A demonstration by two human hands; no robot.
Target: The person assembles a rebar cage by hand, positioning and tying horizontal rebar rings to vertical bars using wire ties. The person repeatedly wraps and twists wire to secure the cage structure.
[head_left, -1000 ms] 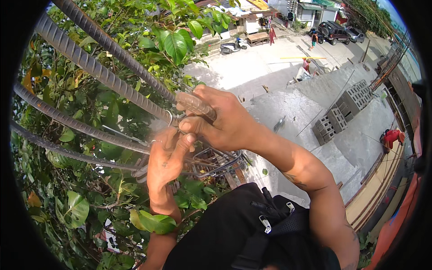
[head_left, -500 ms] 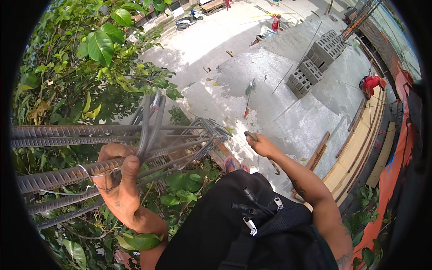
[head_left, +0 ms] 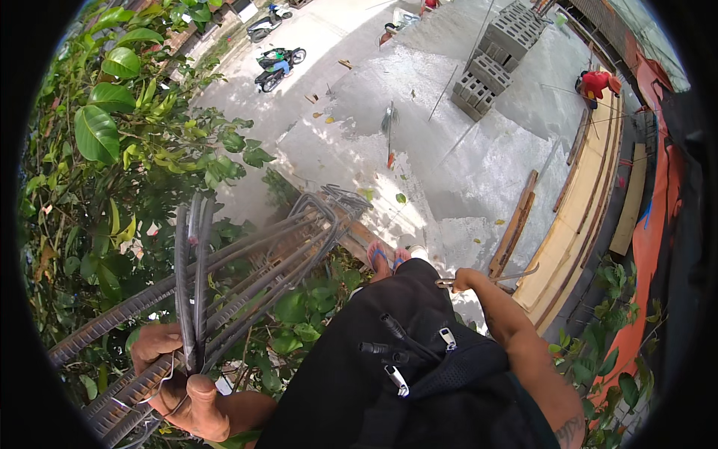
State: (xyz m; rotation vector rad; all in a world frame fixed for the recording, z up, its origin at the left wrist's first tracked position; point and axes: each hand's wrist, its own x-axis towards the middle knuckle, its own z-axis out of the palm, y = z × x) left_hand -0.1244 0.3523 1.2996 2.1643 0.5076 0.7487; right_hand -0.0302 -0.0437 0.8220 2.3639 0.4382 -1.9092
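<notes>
At the lower left, my left hand point(head_left: 191, 400) is wrapped round a thick ribbed rebar point(head_left: 112, 314) bundle of a column cage. A bent steel stirrup point(head_left: 183, 284) stands up between its thumb and fingers. Thin tie wire point(head_left: 161, 391) loops round the bar beside the fingers. My right hand point(head_left: 467, 280) is closed on a thin metal rod tool with a curved tip, which looks like a tying hook point(head_left: 516, 277). It is held out to the right of my dark clothing, apart from the cage. More stirrups point(head_left: 329, 206) are bunched at the cage's far end.
Far below lies a concrete ground point(head_left: 359, 157) with hollow blocks point(head_left: 493, 63), wooden planks point(head_left: 516, 224) and motorcycles point(head_left: 277, 67). A person in red point(head_left: 594, 84) crouches by long boards point(head_left: 568, 232). Leafy branches point(head_left: 97, 135) crowd the left. My sandalled feet point(head_left: 380, 258) stand near a timber edge.
My right hand has drawn back with the hook, from beyond my knees to nearer my right side. My left hand, still gripping, and the rebar appear lower in view; the view has shifted.
</notes>
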